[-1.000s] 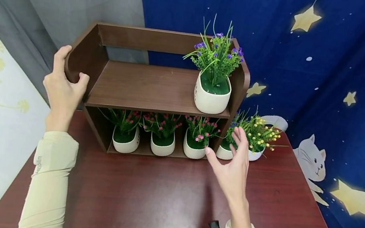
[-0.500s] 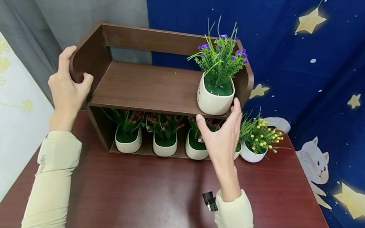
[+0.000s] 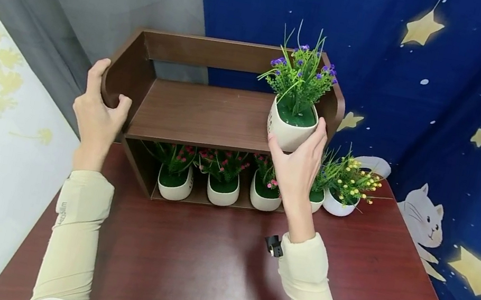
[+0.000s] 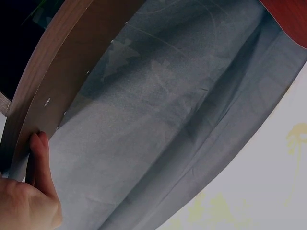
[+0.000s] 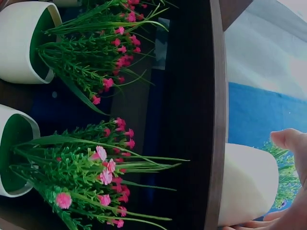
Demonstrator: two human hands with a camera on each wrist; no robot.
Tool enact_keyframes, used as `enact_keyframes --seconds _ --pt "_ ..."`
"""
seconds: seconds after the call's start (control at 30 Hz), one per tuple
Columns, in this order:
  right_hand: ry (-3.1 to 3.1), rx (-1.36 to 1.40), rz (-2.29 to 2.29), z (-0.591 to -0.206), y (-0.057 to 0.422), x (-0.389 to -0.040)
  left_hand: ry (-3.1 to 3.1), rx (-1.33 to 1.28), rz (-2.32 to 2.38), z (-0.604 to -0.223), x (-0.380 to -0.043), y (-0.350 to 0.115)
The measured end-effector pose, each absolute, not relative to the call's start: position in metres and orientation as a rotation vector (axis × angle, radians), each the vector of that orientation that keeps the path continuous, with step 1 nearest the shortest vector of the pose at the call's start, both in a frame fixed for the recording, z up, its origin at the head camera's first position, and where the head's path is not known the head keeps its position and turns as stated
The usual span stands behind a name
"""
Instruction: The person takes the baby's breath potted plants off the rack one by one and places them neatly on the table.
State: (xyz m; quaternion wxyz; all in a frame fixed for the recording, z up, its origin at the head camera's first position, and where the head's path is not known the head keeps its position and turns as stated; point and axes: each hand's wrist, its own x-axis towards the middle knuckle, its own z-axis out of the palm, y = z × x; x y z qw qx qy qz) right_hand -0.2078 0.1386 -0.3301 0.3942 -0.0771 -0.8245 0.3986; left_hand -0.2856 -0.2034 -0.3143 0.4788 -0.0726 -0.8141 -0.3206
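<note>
My left hand (image 3: 96,122) grips the front edge of the left side panel of a dark brown wooden shelf (image 3: 207,117), thumb on the inner face. In the left wrist view, fingertips (image 4: 40,139) press the outer face of that panel (image 4: 72,62). On the upper board, at its right end, stands a white potted plant (image 3: 287,134) with purple flowers and grassy leaves. My right hand (image 3: 296,173) holds this pot from the front, thumb at its left and fingers at its right. The right wrist view shows the white pot (image 5: 247,187) between thumb and fingers.
Several white pots with pink flowers (image 3: 220,195) fill the lower shelf. Right of the shelf, a yellow-flowered potted plant (image 3: 342,203) stands on the reddish table (image 3: 181,268) beside another green one. Grey and blue star-patterned curtains (image 3: 256,8) hang close behind.
My right hand has risen leftward from in front of the lower pots to the purple-flowered potted plant and closed around its pot. My left hand keeps its grip on the shelf panel.
</note>
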Motion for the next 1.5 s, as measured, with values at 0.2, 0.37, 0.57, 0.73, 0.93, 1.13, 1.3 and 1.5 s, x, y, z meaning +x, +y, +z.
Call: enact_keyframes --seconds 0.2,0.37,0.57,0.73,0.93,1.13,1.3,1.5 --pt "-2.102 -0.264 1.017 -0.33 0.134 -0.219 -1.963 -0.184 -0.802 -0.299 -0.265 -0.188" --pt "-2.097 -0.281 1.025 -0.335 0.132 -0.224 -1.96 -0.189 -0.787 -0.309 -0.277 -0.196" --pt "-2.091 -0.254 0.991 -0.336 0.133 -0.225 -1.967 -0.175 -0.776 -0.318 -0.286 -0.206" --pt "-2.087 -0.241 1.008 -0.334 0.133 -0.224 -1.965 -0.183 -0.785 -0.317 -0.286 -0.207" --pt "-2.079 -0.24 1.039 -0.333 0.134 -0.218 -1.969 -0.185 -0.787 -0.317 -0.285 -0.206" --pt "-2.059 -0.234 1.055 -0.336 0.136 -0.209 -1.973 -0.197 -0.797 -0.317 -0.288 -0.203" --pt "-2.048 -0.232 1.076 -0.337 0.139 -0.197 -1.981 -0.179 -0.818 -0.316 -0.29 -0.199" --pt "-2.05 -0.167 1.069 -0.336 0.14 -0.184 -1.958 -0.173 -0.818 -0.315 -0.289 -0.201"
